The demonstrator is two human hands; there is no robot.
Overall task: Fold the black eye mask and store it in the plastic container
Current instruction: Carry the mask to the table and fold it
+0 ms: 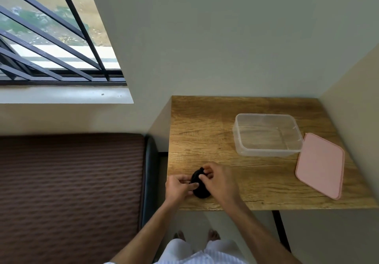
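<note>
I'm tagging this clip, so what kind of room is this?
Probably a home bedroom or small living room: a barred window, a brown mattress beside a small wooden table.

No text, label, brand, number or sign can be read anywhere in the head view.
</note>
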